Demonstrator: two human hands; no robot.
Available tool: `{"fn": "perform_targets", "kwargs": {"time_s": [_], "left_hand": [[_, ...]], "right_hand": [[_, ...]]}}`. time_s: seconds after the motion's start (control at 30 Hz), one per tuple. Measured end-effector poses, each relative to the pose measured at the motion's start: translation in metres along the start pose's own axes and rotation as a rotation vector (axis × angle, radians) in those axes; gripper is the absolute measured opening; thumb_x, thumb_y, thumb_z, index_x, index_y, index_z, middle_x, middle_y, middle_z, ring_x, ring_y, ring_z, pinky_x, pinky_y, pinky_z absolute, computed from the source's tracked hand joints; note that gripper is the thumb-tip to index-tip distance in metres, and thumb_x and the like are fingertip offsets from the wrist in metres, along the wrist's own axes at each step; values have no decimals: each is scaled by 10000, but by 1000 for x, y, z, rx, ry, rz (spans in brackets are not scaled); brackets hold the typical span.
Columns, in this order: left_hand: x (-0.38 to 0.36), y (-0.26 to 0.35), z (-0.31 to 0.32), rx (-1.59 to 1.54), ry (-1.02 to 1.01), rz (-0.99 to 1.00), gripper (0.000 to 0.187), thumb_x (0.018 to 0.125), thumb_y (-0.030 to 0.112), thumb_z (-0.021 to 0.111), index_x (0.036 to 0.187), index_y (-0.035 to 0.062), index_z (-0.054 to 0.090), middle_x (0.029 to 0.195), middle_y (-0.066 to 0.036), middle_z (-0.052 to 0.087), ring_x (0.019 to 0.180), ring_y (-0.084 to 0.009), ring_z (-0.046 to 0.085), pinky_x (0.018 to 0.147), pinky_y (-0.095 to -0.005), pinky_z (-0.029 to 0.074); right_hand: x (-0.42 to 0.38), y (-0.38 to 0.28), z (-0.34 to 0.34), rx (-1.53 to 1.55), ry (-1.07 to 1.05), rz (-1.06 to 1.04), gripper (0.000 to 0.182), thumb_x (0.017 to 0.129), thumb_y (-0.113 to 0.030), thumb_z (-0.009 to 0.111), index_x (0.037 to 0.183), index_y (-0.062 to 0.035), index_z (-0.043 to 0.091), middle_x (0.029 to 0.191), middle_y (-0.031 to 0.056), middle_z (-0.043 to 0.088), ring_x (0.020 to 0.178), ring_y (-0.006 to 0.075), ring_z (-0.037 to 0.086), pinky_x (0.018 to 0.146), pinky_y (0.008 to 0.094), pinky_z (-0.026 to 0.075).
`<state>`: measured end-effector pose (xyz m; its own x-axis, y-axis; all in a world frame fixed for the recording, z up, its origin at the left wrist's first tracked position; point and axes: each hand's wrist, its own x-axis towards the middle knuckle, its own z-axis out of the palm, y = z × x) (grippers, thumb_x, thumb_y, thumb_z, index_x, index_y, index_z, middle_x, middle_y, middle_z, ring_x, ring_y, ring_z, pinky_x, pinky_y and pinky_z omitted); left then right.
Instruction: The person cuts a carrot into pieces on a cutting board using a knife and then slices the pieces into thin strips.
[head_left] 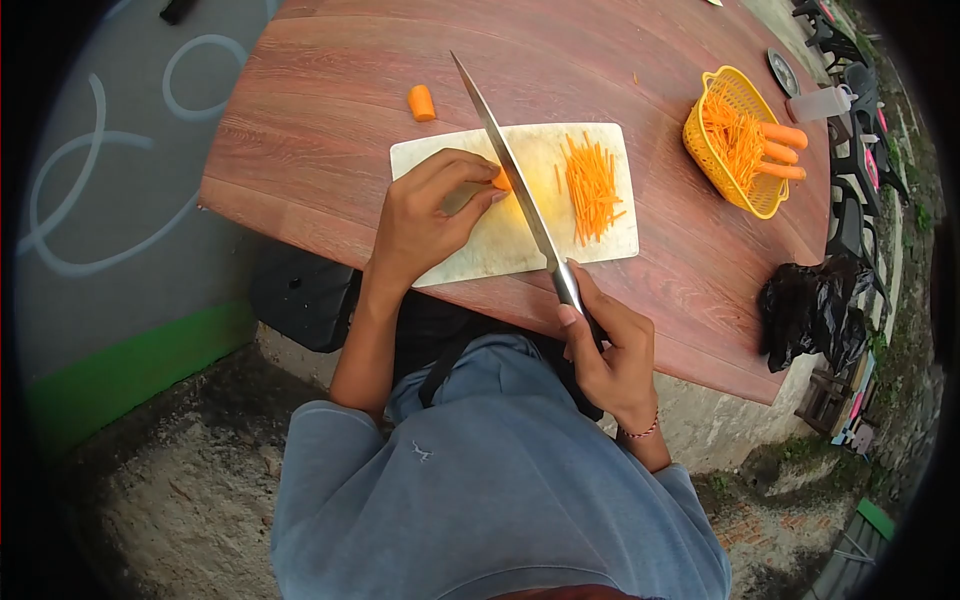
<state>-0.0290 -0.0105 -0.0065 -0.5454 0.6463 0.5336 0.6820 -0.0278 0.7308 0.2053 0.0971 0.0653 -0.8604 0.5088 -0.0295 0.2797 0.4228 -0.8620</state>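
Observation:
My left hand (432, 212) is closed on a small piece of carrot (502, 180) over the white cutting board (460, 262), with its fingertips on the piece. In my right hand (612, 345) is the handle of a long kitchen knife (520, 180). Its blade points away from me across the board, just right of the carrot piece. On the board's right side lies a pile of thin carrot strips (593, 190). Beyond the board's far left corner, a thick carrot chunk (421, 103) rests on the table.
A yellow basket (700, 150) on the right of the wooden table (330, 130) holds shredded carrot and several whole carrots (783, 153). Past it are a clear squeeze bottle (820, 104) and a small metal dish (783, 73). A black plastic bag (815, 315) hangs at the right edge.

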Motion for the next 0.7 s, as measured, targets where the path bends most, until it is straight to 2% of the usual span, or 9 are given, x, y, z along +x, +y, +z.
{"fn": "perform_targets", "kwargs": {"time_s": [0.03,0.1,0.13,0.33,0.4,0.6,0.7], "left_hand": [[-1,0,0,-1,4,-1,211,839,32,869,1015,12,754,1040,-107,785,926,-274,784,819,-352,617],[-2,0,0,-5,20,-8,204,834,23,868,1013,10,770,1031,-107,800,931,-268,791,804,-338,622],[-2,1,0,-6,23,-10,204,834,23,868,1013,10,770,1031,-107,800,931,-268,791,804,-338,622],[-6,1,1,23,56,-7,160,856,5,836,1015,10,828,1019,-112,821,891,-247,805,768,-317,635],[-11,-5,2,32,69,14,149,869,-1,814,1014,15,838,1010,-106,822,865,-235,806,744,-316,639],[-11,-2,1,119,62,74,165,859,-10,804,1015,27,840,994,-96,817,832,-231,798,717,-320,635],[-10,-2,1,116,63,73,155,856,-10,804,1004,26,836,983,-92,812,807,-233,790,708,-329,631]], "right_hand": [[0,2,2,-3,-2,-2,375,995,-46,715,1342,93,681,960,257,749,810,329,762,784,351,578],[-1,7,5,-20,23,-59,422,1030,-65,678,1438,40,652,746,56,674,561,97,614,556,265,483],[-1,5,5,-23,21,-59,422,1030,-65,678,1438,40,652,746,56,674,561,97,614,556,265,483],[-3,-5,9,-118,35,-66,406,1017,-46,678,1409,61,661,758,125,679,642,141,660,633,310,527],[-4,-9,12,-138,50,-72,402,1002,-61,709,1377,78,657,866,241,708,733,375,730,684,413,565],[-8,-12,22,-242,86,-158,449,1015,-63,688,1435,68,596,839,228,691,685,392,705,607,457,536],[-6,-16,22,-255,58,-125,446,1018,-67,684,1430,74,588,821,222,685,662,394,694,583,466,525]]}}
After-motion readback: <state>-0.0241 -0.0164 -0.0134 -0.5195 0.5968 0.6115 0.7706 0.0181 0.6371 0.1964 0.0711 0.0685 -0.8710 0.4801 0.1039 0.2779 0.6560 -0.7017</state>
